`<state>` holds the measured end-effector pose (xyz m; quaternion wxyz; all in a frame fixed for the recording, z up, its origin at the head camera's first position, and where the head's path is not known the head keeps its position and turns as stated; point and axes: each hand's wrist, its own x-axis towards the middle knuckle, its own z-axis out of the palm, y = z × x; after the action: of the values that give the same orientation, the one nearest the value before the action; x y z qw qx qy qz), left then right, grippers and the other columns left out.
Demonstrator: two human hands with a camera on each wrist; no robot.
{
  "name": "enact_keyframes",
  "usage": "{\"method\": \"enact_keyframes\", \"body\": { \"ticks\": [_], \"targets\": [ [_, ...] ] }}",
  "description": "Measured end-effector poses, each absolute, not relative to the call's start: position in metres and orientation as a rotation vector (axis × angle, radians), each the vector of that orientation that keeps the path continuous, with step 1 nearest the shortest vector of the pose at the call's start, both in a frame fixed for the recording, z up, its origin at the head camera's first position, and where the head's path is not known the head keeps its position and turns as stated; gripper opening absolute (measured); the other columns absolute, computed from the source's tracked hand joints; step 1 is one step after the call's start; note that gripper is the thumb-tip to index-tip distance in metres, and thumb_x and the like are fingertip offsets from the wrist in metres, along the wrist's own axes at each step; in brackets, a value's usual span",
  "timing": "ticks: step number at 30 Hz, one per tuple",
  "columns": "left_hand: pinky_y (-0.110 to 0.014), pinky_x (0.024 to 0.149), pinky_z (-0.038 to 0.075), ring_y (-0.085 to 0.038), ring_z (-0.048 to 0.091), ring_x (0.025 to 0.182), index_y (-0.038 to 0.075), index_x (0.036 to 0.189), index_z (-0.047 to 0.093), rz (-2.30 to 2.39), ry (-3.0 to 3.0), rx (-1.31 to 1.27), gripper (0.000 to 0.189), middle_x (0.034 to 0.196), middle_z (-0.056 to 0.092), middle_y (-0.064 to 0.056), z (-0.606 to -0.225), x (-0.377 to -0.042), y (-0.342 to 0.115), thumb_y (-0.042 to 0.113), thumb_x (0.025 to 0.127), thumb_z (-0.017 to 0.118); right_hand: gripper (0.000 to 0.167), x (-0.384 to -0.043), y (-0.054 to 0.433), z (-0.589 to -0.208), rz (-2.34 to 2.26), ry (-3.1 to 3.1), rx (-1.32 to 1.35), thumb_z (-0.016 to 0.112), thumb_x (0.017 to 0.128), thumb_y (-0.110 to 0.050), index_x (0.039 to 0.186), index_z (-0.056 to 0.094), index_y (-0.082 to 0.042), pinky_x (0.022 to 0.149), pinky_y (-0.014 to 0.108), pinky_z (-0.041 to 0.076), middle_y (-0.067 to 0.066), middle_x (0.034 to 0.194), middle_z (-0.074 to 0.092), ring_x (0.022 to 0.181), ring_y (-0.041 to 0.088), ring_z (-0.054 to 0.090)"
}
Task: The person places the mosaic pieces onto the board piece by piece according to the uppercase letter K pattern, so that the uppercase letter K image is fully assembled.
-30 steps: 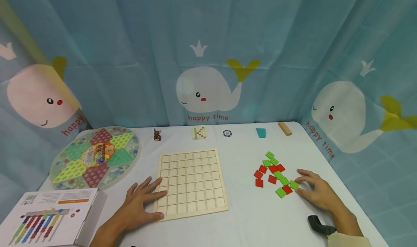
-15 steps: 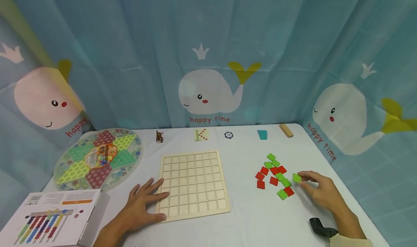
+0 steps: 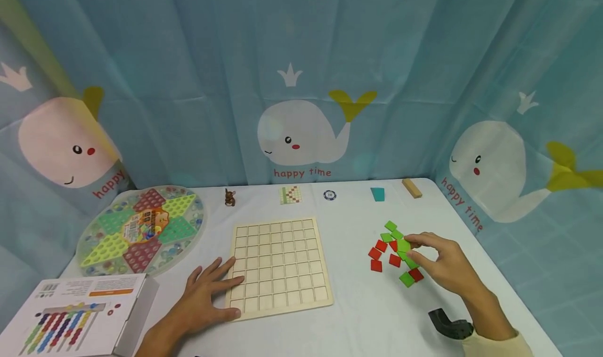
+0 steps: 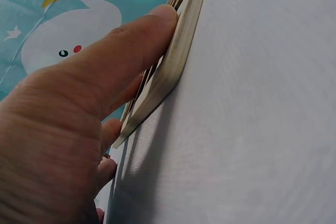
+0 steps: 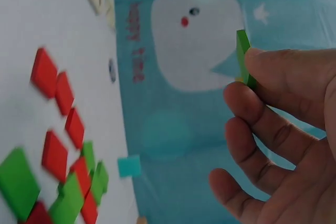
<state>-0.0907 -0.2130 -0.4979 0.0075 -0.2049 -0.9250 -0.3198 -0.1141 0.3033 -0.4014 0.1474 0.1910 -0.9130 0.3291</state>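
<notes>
My right hand (image 3: 445, 260) pinches a green square tile (image 5: 243, 59) between thumb and fingers, raised off the table. In the head view it hovers over a loose group of red tiles (image 3: 375, 253) and green tiles (image 3: 407, 279). A square wooden grid board (image 3: 280, 268) lies flat at the middle of the table, its cells bare. My left hand (image 3: 202, 297) rests on the board's left edge with fingers spread; in the left wrist view the thumb (image 4: 142, 40) lies on the board's rim.
A round Chinese checkers board (image 3: 141, 231) and a white box (image 3: 80, 315) stand at the left. Along the back lie a mouse figurine (image 3: 230, 197), a patterned card (image 3: 290, 194), a poker chip (image 3: 330, 195), a teal piece (image 3: 378, 194) and a wooden block (image 3: 412, 188).
My right hand has picked up the green tile from the group's right side, lifted it and moved it left over the other tiles. My left hand stays at the board's edge.
</notes>
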Motion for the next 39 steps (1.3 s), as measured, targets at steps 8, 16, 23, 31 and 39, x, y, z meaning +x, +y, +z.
{"method": "enact_keyframes", "body": {
  "ticks": [8, 16, 23, 31, 39],
  "targets": [
    [-0.065, 0.101, 0.008, -0.044, 0.026, 0.137, 0.023, 0.123, 0.070, -0.983, -2.863, -0.648, 0.067, 0.149, 0.040, -0.010, -0.498, -0.089, -0.212, 0.060, 0.068, 0.077, 0.037, -0.133, 0.261, -0.380, 1.017, -2.523, 0.777, 0.077, 0.077, 0.005, 0.113, 0.069, 0.000, 0.079, 0.016, 0.049, 0.002, 0.105, 0.068, 0.093, 0.017, 0.062],
    [-0.066, 0.101, 0.007, -0.043, 0.025, 0.137, 0.024, 0.124, 0.069, -0.973, -2.863, -0.676, 0.066, 0.150, 0.039, -0.009, -0.497, -0.091, -0.210, 0.062, 0.070, 0.075, 0.033, -0.152, 0.220, -0.373, 1.095, -2.502, 0.861, 0.076, 0.081, 0.001, 0.113, 0.070, -0.003, 0.080, 0.026, 0.052, -0.002, 0.105, 0.068, 0.092, 0.016, 0.061],
    [-0.066, 0.102, 0.006, -0.043, 0.024, 0.137, 0.023, 0.125, 0.068, -0.984, -2.882, -0.669, 0.067, 0.151, 0.038, -0.009, -0.495, -0.088, -0.212, 0.062, 0.071, 0.075, 0.032, -0.167, 0.187, -0.379, 1.207, -2.491, 0.859, 0.075, 0.082, -0.001, 0.114, 0.069, -0.001, 0.079, 0.031, 0.051, 0.000, 0.102, 0.067, 0.093, 0.018, 0.059],
    [-0.065, 0.102, 0.007, -0.043, 0.025, 0.137, 0.023, 0.124, 0.069, -0.967, -2.866, -0.664, 0.067, 0.150, 0.038, -0.009, -0.498, -0.089, -0.214, 0.061, 0.069, 0.076, 0.030, -0.185, 0.151, -0.392, 1.274, -2.488, 0.880, 0.075, 0.084, -0.004, 0.112, 0.070, 0.001, 0.078, 0.041, 0.051, 0.002, 0.103, 0.068, 0.093, 0.020, 0.061],
    [-0.065, 0.102, 0.007, -0.043, 0.026, 0.137, 0.023, 0.123, 0.069, -0.975, -2.855, -0.673, 0.065, 0.150, 0.039, -0.008, -0.499, -0.087, -0.214, 0.061, 0.070, 0.075, 0.026, -0.196, 0.110, -0.418, 1.376, -2.537, 0.875, 0.073, 0.086, -0.008, 0.111, 0.071, -0.002, 0.082, 0.047, 0.047, -0.001, 0.098, 0.069, 0.092, 0.018, 0.060]
  ]
}}
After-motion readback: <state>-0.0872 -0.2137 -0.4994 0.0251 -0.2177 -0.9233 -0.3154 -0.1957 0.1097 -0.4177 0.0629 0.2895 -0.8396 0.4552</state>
